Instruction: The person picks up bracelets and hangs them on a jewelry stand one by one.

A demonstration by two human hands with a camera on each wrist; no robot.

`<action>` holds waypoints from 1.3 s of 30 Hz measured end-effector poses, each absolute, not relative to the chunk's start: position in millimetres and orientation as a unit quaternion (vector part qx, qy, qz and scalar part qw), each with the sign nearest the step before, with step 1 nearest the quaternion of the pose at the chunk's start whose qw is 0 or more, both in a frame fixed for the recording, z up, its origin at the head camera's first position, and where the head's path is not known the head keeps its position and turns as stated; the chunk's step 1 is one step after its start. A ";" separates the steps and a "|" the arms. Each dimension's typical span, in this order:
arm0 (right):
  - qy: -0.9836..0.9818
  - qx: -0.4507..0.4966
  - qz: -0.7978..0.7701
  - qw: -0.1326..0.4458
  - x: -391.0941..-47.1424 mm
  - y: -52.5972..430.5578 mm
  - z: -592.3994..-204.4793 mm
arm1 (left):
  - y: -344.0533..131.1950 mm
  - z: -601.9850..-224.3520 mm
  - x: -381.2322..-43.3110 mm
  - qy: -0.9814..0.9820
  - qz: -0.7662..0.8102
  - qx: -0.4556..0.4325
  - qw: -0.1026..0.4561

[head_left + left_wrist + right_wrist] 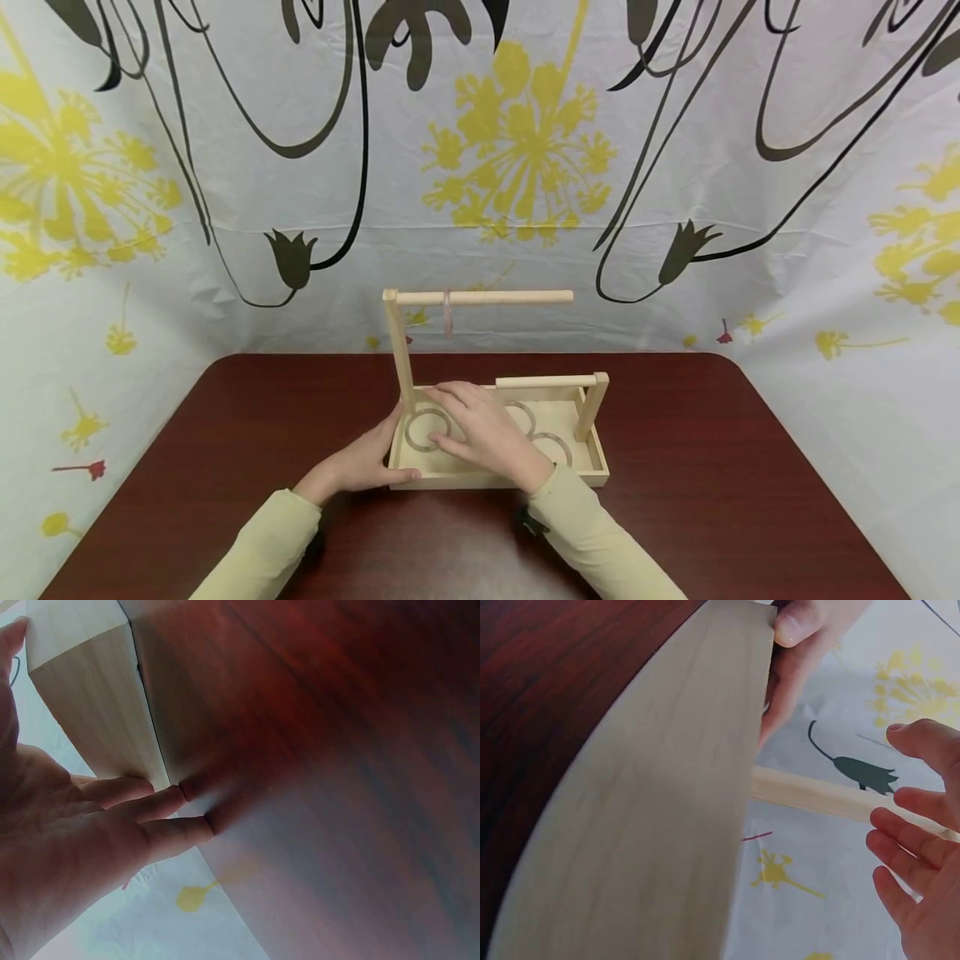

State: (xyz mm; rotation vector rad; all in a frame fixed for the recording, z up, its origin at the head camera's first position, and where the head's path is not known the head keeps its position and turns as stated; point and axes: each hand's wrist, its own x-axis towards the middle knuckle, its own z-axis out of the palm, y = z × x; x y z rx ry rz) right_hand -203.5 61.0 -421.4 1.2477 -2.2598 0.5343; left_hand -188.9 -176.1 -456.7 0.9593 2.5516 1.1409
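A pale wooden tray (498, 481) has a tall left post (400, 350) with a long horizontal bar (517, 297). One clear pinkish ring (448, 317) hangs on that bar. Inside the tray lie a left ring (408, 430), a middle ring (532, 417) and a front-right ring (552, 436), the last two partly covered by my right hand. My left hand (363, 462) grips the tray's left end, thumb at the front rim, fingers along the side. Over the tray my right hand (480, 429) hovers with loosely spread fingers, holding nothing; its thumb overlaps the left ring in the head view.
A shorter post (592, 408) at the tray's right end carries a lower bar (546, 382) pointing left. The tray stands on a dark red-brown table (675, 467). Behind it hangs a white cloth (480, 192) with flower prints.
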 end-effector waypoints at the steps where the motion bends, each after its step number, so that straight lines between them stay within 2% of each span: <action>1: -0.834 0.455 0.196 0.244 -203.6 60.3 -422.3 | -176.2 -456.9 -188.4 0.861 0.380 0.326 0.089; 16: -0.880 0.398 0.222 0.132 -206.8 54.7 -433.3 | -176.5 -455.3 -186.6 0.858 0.387 0.325 0.088; 23: -0.885 0.383 0.252 0.081 -208.4 53.3 -438.6 | -177.1 -457.9 -186.6 0.865 0.368 0.334 0.071; 31: -0.876 0.371 0.307 0.014 -210.4 49.3 -440.8 | -176.3 -455.8 -187.3 0.874 0.370 0.299 0.101; 39: -0.870 0.361 0.335 -0.035 -216.0 45.3 -447.8 | -176.8 -456.3 -187.5 0.880 0.361 0.291 0.103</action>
